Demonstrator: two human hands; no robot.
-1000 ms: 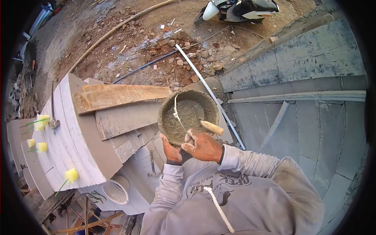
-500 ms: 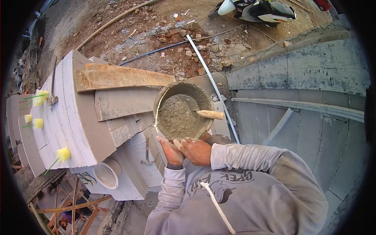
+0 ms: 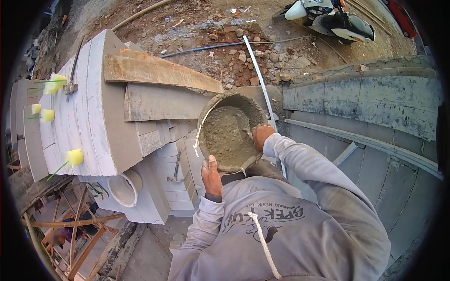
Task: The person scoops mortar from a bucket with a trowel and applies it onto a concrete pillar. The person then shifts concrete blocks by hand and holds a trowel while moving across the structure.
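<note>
A round bucket [image 3: 204, 117] of wet grey mortar [image 3: 225, 133] stands in front of me, with a pale cord along its left rim. My right hand [image 3: 262, 136] is wrapped round the trowel handle at the bucket's right side; the trowel's blade is down in the mortar. At the near left rim, my left hand [image 3: 212, 177] holds the bucket's edge, thumb up and fingers partly hidden behind it. A rusty-orange board [image 3: 159, 70] and a grey board [image 3: 164, 102] lie left of the bucket.
Light blocks [image 3: 84, 107] are stacked at left, bearing yellow cups [image 3: 74, 157] and a hammer [image 3: 71, 86]. Another hammer [image 3: 176, 168] and a white pail [image 3: 125, 188] are nearer. A metal bar [image 3: 258, 70] slants behind the bucket; a block wall [image 3: 375, 168] stands right. Motorcycles [image 3: 344, 25] are beyond.
My right hand has left the near rim, where it was close to my left hand, and closed on the trowel handle. My left hand has moved onto the bucket's rim. The view has shifted.
</note>
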